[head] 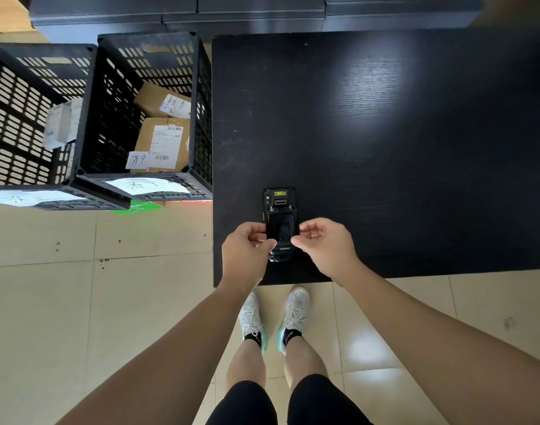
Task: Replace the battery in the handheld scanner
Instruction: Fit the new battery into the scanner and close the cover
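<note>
Dark table (385, 148) — scanner (281, 225) lies back-up, long axis pointing away from you; your left hand (247, 250) and right hand (323, 243) pinch its sides equally.

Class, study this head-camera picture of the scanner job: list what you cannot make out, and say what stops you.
- Head view: sides of the scanner, covered by the left hand and right hand.
- Whether its back cover is latched: too small and dark.
- Parcel label text: too small.
- Far left crate: cut by the frame edge.
</note>
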